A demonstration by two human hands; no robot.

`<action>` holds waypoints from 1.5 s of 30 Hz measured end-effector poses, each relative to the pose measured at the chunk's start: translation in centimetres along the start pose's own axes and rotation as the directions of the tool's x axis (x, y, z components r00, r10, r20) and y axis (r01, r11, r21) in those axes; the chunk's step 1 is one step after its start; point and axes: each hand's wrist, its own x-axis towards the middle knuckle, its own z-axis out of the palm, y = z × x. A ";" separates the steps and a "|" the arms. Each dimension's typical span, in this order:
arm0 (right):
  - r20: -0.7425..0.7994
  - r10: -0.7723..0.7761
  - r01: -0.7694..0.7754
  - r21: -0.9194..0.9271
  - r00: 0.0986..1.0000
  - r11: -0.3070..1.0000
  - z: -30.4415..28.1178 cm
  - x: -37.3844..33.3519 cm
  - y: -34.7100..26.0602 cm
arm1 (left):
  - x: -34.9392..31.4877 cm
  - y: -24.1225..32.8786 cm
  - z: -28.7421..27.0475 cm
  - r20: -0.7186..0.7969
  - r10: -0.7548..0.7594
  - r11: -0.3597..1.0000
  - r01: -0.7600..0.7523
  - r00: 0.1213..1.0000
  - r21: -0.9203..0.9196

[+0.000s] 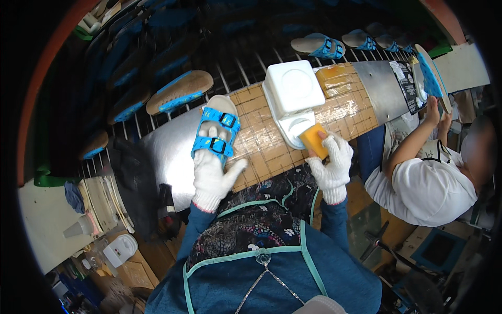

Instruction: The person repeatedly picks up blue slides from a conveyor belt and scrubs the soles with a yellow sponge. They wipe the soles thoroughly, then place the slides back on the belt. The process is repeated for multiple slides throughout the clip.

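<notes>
A blue two-strap sandal [228, 119] with black buckles and a tan footbed lies on the work board. My left hand [213, 172], in a white knit glove, has its fingers pushed in under the straps and holds it, the thumb sticking out to the side. In the fingers of my gloved right hand [332, 166] is a yellow sponge [314, 140]. The sponge is at the edge of the round dish at the front of a white plastic dispenser [294, 86]. Whether it touches the dish, I cannot tell.
A cardboard-and-tape-covered board [256, 162] runs along a metal rack. Behind the dispenser sits a yellow-orange block [334, 79]. More sandals [180, 91] rest on the rack rods. At the right a co-worker [426, 172] holds another sandal [433, 78]. Black cloth [137, 183] hangs at the left.
</notes>
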 end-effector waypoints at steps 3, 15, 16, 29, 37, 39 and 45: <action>0.040 -0.022 0.026 -0.109 0.999 0.994 0.4 0.7 -0.7 | 0.8 -0.2 0.8 0.073 -0.084 0.996 0.082 0.994 0.030; 0.294 0.321 -0.399 0.853 0.900 0.335 -0.5 1.8 -6.2 | 3.0 -1.6 -5.5 0.243 -0.282 -0.505 0.072 0.928 -0.860; 0.275 0.222 -0.335 0.893 0.935 0.301 0.1 2.0 -7.3 | 3.1 -1.3 -5.3 0.347 -0.254 -0.572 0.149 0.903 -0.807; 0.012 -0.488 0.368 0.640 0.873 0.675 3.5 6.4 -14.5 | -1.3 -0.1 -5.3 0.342 -0.321 -0.440 0.181 0.883 -0.879; -0.088 -0.352 0.320 0.660 0.932 0.680 4.5 7.0 -14.2 | -1.5 0.0 -5.8 0.380 -0.260 -0.402 0.258 0.888 -0.878; -0.090 -0.378 0.343 0.644 0.921 0.684 4.6 7.3 -14.1 | -1.4 0.2 -5.8 0.383 -0.273 -0.386 0.265 0.882 -0.884; -0.057 -0.367 0.317 0.634 0.929 0.705 4.5 7.8 -13.9 | -1.0 0.5 -5.9 0.386 -0.279 -0.385 0.265 0.879 -0.884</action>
